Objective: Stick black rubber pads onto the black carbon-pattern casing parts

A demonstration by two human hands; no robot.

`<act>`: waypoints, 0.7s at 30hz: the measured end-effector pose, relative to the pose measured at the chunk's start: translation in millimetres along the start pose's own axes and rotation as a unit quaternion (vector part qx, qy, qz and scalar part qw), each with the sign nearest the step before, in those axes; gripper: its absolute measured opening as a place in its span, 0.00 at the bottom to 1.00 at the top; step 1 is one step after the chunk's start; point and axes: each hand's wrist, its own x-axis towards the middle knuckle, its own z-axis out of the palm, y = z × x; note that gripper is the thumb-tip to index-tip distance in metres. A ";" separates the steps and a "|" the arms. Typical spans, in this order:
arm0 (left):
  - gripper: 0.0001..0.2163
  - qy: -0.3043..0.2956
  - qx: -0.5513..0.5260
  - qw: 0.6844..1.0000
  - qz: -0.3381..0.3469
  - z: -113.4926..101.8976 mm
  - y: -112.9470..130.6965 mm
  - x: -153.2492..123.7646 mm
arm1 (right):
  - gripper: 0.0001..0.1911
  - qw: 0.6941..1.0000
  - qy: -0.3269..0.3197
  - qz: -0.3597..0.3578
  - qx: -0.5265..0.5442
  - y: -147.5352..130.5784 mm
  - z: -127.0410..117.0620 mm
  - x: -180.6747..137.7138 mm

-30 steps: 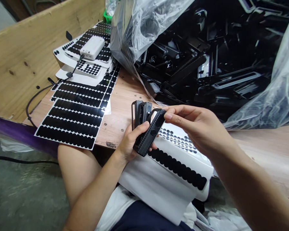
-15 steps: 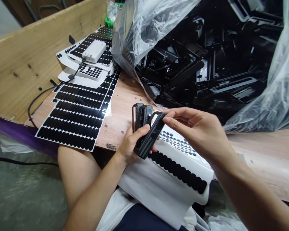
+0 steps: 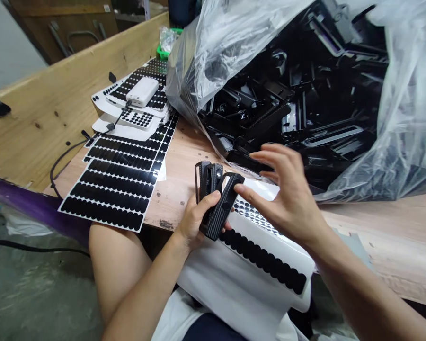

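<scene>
L hand (image 3: 195, 215) grips a small stack of blk carbon-weave parts (image 3: 218, 213), fingers wrapped round the lower ends, thumb pressed across; stack is held tilted, above the near edge of the workbench (image 3: 188, 142). R hand (image 3: 284, 199) is at the R side of the stack: fingers spread apart and raised, thumb tip at the upper R edge of the front part; contact can't be confirmed. Bench surface: lt. wood grain, w/ small dk. spots and a scuffed patch along the near edge. L section of bench carries overlapping sheets (image 3: 110, 194) of blk round pads; the nearest overhangs the edge above the person's leg. White power bank (image 3: 143, 91) rests on the far sheets, w/ a blk cable (image 3: 110, 127) plugged in and running near-L. Far end: green basket (image 3: 162, 53) w/ clear plastic inside. Far-R: lg. clear plastic bag (image 3: 213, 52), mouth facing the person, full of blk parts. White backing sheet (image 3: 234, 279) w/ one blk pad row lies over the lap. Room: upright wood board (image 3: 57, 104) bounds the L side; brown panel (image 3: 67, 28) w/ metal tubing stands beyond; gray floor (image 3: 31, 284) near-L, crossed by a blk cord (image 3: 39, 247).
</scene>
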 end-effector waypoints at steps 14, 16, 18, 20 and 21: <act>0.37 0.021 0.254 0.951 0.176 7.2 -20.3 0.6 | 0.28 0.824 0.027 0.310 0.473 2.2 20.5 -8.4; 0.35 -0.008 0.257 0.951 0.171 9.6 -20.8 4.1 | 0.24 0.823 0.064 0.324 0.463 18.4 -18.0 -35.9; 0.30 -0.028 0.270 0.949 0.160 12.1 -20.1 7.8 | 0.24 0.829 0.084 0.339 0.437 35.9 -66.3 -83.9; 0.25 -0.037 0.312 0.933 0.178 14.2 -19.0 10.2 | 0.25 0.839 0.083 0.359 0.400 53.5 -108.8 -144.6; 0.24 -0.042 0.339 0.918 0.203 15.1 -18.0 10.6 | 0.25 0.843 0.083 0.373 0.377 63.4 -123.8 -175.4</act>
